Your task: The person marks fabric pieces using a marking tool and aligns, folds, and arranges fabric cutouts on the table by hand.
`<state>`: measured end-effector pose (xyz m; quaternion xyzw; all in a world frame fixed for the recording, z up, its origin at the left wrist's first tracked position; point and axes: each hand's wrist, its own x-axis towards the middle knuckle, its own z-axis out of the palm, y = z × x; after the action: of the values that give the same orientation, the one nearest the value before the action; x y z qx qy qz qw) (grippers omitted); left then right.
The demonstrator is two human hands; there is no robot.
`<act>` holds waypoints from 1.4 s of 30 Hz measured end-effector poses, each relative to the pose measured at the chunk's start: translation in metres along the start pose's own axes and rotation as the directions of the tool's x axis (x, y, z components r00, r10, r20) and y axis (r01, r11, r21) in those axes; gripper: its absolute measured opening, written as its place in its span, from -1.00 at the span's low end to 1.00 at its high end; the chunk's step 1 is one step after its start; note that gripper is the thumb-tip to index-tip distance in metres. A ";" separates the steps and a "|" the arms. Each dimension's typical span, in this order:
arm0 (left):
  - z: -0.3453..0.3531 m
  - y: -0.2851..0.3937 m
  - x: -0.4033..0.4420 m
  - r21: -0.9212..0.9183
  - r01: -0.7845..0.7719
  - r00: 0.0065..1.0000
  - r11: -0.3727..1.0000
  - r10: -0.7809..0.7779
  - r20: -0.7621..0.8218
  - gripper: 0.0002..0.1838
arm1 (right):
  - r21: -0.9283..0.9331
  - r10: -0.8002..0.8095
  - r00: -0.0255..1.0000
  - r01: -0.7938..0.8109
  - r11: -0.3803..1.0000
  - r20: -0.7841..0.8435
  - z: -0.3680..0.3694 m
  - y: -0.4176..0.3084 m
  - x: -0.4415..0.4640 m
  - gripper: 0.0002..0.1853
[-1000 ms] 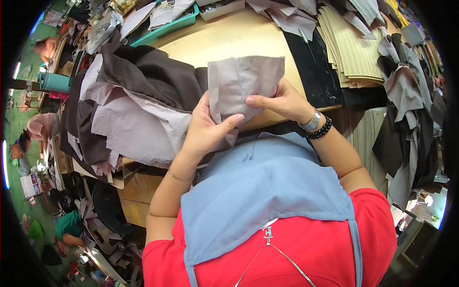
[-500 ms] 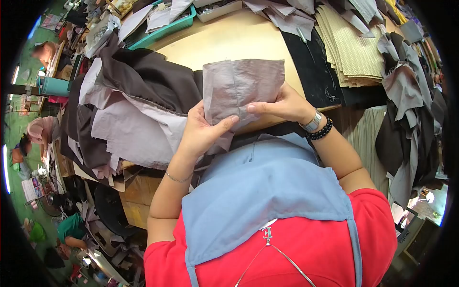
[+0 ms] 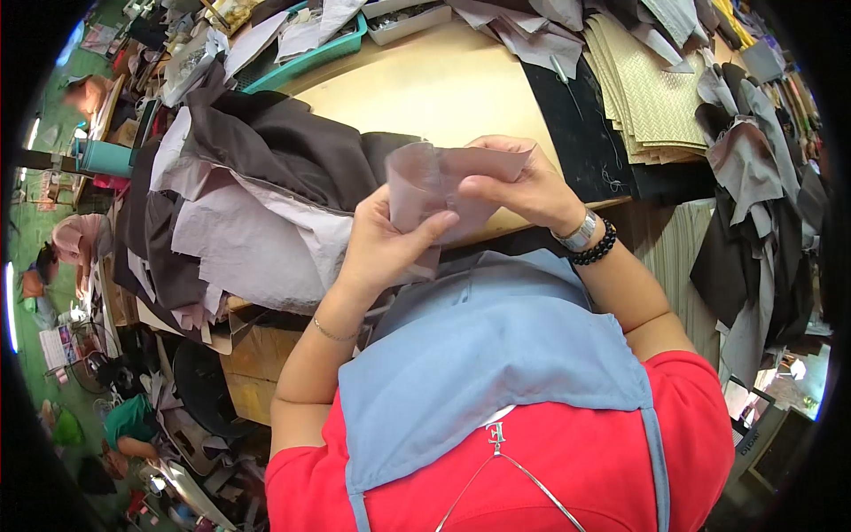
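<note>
Here, in the head view, we observe the left hand [image 3: 383,238] and right hand [image 3: 519,188] partly closed, both pinching a curled grey cloth piece [image 3: 443,191] above the tabletop [image 3: 417,84]. Dark fabric [image 3: 275,146] lies just beside the left hand.

cloth heap [image 3: 279,146] left on table [image 3: 417,89] — basket [image 3: 307,64] behind, sheet stack [image 3: 651,97] right

From here I'd call this a sewing workshop: dark and pale cloth [image 3: 257,244] heaped left of centre, patterned sheets [image 3: 651,89] stacked at upper right, and people [image 3: 81,241] at other worktables along the left edge.
</note>
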<state>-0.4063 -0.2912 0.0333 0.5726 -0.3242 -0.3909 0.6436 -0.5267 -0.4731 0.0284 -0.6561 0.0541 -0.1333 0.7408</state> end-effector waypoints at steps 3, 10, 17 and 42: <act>-0.001 0.005 0.009 -0.129 0.000 0.999 0.992 -0.005 -0.040 -0.75 | -0.079 -0.060 0.997 0.056 0.995 -0.054 0.006 0.006 -0.002 -0.77; -0.001 0.005 0.007 -0.250 0.089 0.992 0.964 -0.108 -0.063 -0.77 | 0.038 0.014 0.999 -0.013 0.999 -0.030 0.007 -0.008 -0.007 -0.72; -0.002 0.001 0.004 -0.134 0.056 0.996 0.989 -0.064 -0.056 -0.79 | 0.036 0.096 0.995 -0.095 0.995 -0.020 0.002 -0.013 -0.004 -0.70; -0.048 0.004 0.043 -0.294 -0.120 0.934 0.948 0.007 -0.358 -0.78 | 0.053 0.223 0.966 -0.232 0.971 0.135 -0.008 0.017 0.045 -0.60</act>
<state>-0.3435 -0.3050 0.0298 0.5137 -0.1567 -0.3068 0.7858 -0.4830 -0.4912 0.0146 -0.6270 0.0769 -0.0071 0.7752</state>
